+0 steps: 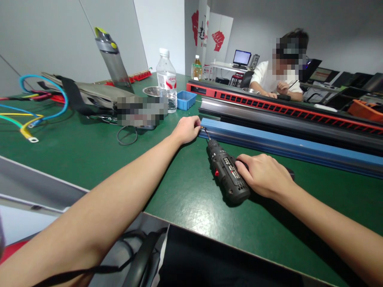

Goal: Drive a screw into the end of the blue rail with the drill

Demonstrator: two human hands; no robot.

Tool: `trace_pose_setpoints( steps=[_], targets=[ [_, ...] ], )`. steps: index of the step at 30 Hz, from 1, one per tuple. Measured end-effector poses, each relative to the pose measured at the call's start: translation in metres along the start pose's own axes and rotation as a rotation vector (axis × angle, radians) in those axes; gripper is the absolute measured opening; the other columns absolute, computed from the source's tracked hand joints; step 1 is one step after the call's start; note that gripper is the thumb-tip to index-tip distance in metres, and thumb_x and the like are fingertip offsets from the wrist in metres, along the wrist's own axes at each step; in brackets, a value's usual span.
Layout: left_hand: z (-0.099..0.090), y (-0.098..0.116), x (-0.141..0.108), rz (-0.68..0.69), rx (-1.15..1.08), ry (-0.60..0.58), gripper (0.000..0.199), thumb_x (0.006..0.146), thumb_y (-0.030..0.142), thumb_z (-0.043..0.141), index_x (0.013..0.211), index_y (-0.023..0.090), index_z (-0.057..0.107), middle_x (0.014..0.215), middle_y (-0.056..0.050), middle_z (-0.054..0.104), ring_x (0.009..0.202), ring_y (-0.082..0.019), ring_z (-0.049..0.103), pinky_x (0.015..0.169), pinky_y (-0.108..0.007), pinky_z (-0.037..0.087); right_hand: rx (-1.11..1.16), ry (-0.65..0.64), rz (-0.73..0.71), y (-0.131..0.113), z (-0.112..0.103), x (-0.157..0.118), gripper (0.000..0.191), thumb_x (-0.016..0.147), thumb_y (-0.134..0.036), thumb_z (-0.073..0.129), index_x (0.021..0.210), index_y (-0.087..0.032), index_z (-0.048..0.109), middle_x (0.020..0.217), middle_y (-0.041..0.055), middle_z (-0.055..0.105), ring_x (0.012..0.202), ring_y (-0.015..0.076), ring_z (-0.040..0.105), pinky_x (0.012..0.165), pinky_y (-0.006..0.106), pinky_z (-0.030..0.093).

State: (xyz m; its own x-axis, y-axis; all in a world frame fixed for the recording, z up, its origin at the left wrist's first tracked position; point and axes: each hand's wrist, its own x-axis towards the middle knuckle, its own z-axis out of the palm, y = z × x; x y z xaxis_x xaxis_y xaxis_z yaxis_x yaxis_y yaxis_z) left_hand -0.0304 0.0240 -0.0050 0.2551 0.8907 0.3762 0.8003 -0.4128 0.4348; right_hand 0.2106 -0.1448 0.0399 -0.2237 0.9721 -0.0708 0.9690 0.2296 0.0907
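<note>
A long blue rail (269, 140) lies across the green table (191, 215). My left hand (188, 129) is closed at the rail's left end, its fingertips pinching something small beside the bit tip; I cannot make out what. A black power screwdriver (229, 173) with a red switch lies on its side over the table, its bit pointing to that same end of the rail. Wrapped round the screwdriver's handle is my right hand (263, 173), with the thumb on the rear of the body.
Behind the rail are a grey rail (215, 108) and a red-and-black strip (254, 100). A blue bin (186, 100), a water bottle (166, 81), a metal bowl (151, 91), a bag (95, 95) and cables (64, 93) stand left. Across the table sits a person (277, 75).
</note>
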Motion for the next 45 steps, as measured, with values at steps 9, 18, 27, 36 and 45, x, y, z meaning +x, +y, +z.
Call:
trace_pose_setpoints(
  steps=[9, 18, 27, 36, 45],
  targets=[
    [0.000, 0.001, 0.000, 0.022, 0.034, -0.005, 0.014, 0.084, 0.021, 0.058, 0.092, 0.017, 0.069, 0.094, -0.008, 0.073, 0.091, -0.025, 0.066, 0.090, -0.037, 0.048, 0.014, -0.016, 0.015, -0.003, -0.002, 0.001, 0.058, 0.103, -0.052, 0.019, 0.116, -0.027, 0.070, 0.097, 0.0116, 0.075, 0.090, 0.0306, 0.071, 0.070, 0.037, 0.043],
    [0.003, -0.001, 0.002, 0.021, 0.032, 0.001, 0.023, 0.084, 0.020, 0.059, 0.104, 0.015, 0.070, 0.097, -0.009, 0.074, 0.091, -0.024, 0.067, 0.090, -0.036, 0.049, 0.033, -0.021, 0.054, -0.015, -0.006, -0.003, 0.055, 0.102, -0.050, 0.021, 0.114, -0.025, 0.068, 0.099, 0.0137, 0.075, 0.092, 0.0327, 0.071, 0.072, 0.038, 0.044],
    [0.000, 0.002, 0.002, 0.053, 0.038, -0.072, 0.021, 0.085, 0.020, 0.055, 0.091, 0.014, 0.074, 0.091, -0.012, 0.075, 0.087, -0.026, 0.067, 0.088, -0.036, 0.049, 0.044, -0.034, 0.009, -0.048, -0.013, -0.007, 0.055, 0.104, -0.045, 0.014, 0.100, -0.018, 0.062, 0.090, 0.0166, 0.072, 0.084, 0.0313, 0.072, 0.070, 0.037, 0.047],
    [-0.004, 0.001, 0.000, 0.070, 0.014, -0.086, 0.024, 0.083, 0.020, 0.055, 0.092, 0.012, 0.076, 0.087, -0.010, 0.075, 0.081, -0.022, 0.064, 0.084, -0.033, 0.049, 0.104, -0.066, -0.101, -0.063, -0.020, -0.012, 0.057, 0.103, -0.041, 0.013, 0.102, -0.015, 0.064, 0.097, 0.0191, 0.070, 0.084, 0.0303, 0.070, 0.073, 0.040, 0.048],
    [-0.005, 0.004, 0.001, 0.058, 0.011, -0.081, 0.028, 0.080, 0.023, 0.051, 0.086, 0.011, 0.076, 0.089, -0.011, 0.076, 0.081, -0.023, 0.064, 0.077, -0.030, 0.045, 0.188, -0.229, -0.347, -0.035, -0.032, -0.007, 0.045, 0.076, -0.045, 0.062, 0.110, -0.016, 0.064, 0.106, 0.0141, 0.069, 0.086, 0.0288, 0.068, 0.075, 0.037, 0.049]
  ],
)
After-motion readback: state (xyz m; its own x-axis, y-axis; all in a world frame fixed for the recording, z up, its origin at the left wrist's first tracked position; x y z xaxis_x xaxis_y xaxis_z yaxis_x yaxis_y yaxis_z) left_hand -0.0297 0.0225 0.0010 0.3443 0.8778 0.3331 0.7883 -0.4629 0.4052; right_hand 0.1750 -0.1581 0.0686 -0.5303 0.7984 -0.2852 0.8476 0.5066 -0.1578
